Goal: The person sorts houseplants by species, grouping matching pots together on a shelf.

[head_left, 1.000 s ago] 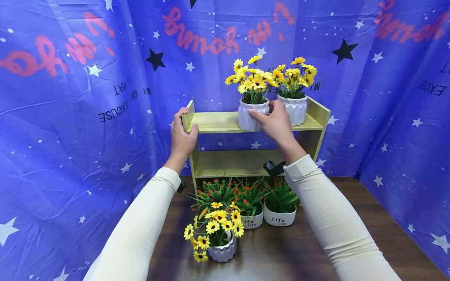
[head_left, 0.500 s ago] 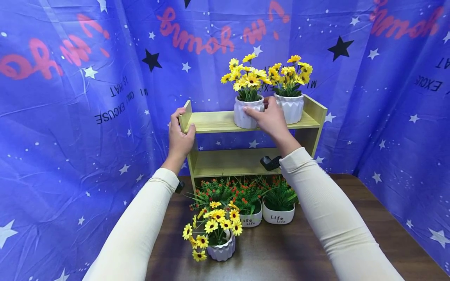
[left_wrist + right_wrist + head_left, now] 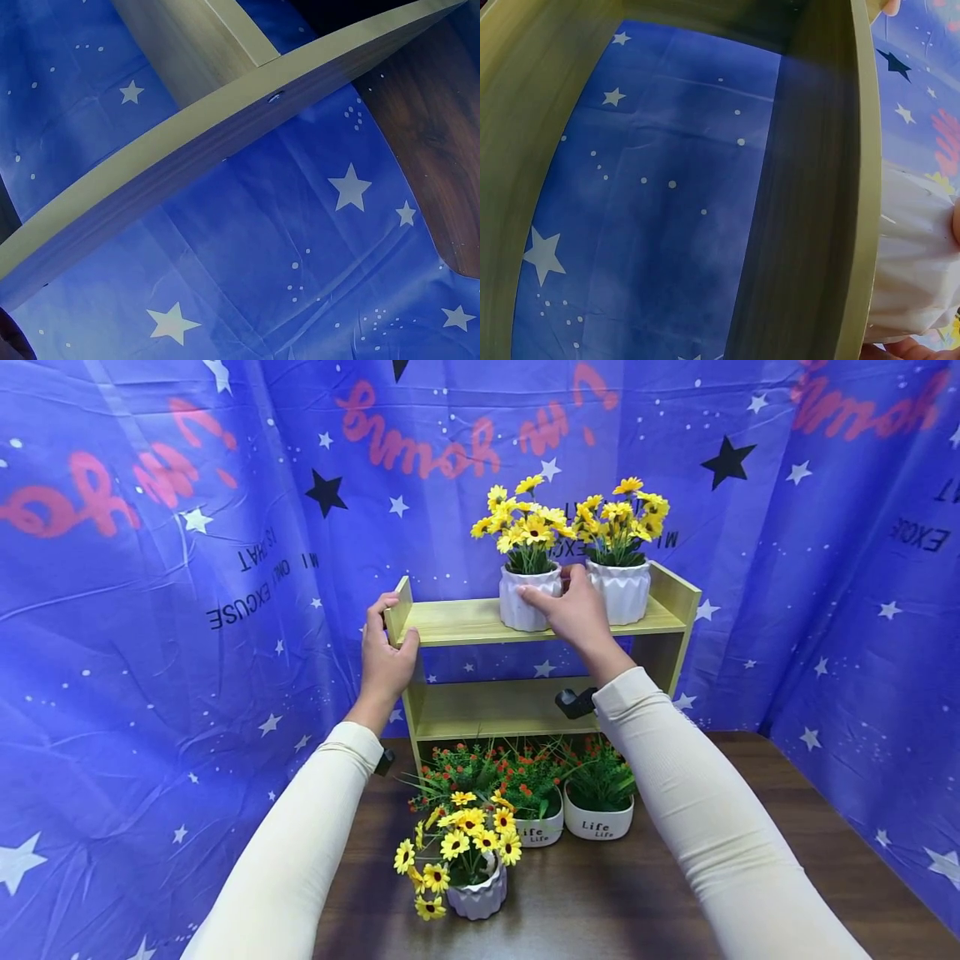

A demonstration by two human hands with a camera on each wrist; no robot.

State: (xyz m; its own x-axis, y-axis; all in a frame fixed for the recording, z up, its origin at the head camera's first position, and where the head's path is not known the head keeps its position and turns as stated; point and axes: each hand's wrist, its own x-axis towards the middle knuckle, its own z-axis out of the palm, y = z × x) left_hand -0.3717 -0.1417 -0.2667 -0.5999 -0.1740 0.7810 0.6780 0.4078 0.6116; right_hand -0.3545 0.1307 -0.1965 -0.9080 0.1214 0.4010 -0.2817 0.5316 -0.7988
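Observation:
In the head view my right hand [image 3: 581, 614] grips a white fluted pot [image 3: 525, 602] of yellow flowers, thumb on its front and fingers at its right side. The pot stands on the top board of a light wooden shelf [image 3: 457, 620]; the right wrist view also shows the pot [image 3: 915, 255] above the board's edge. A similar flower pot [image 3: 621, 593] stands just right of it, behind my fingers. My left hand [image 3: 387, 652] holds the top of the shelf's left side panel, thumb in front and fingers round the outside. That panel [image 3: 187, 127] crosses the left wrist view.
A third yellow-flower pot [image 3: 477, 893] stands on the dark wooden table [image 3: 600, 910] in front. Behind it are white planters [image 3: 597, 820] marked "Life", with green and red-dotted plants, at the shelf's foot. A blue starry curtain [image 3: 150, 693] surrounds the table.
My right hand has shifted the gripped flower pot slightly back and left on the top board. My left hand keeps its hold on the panel. The head view has moved a little.

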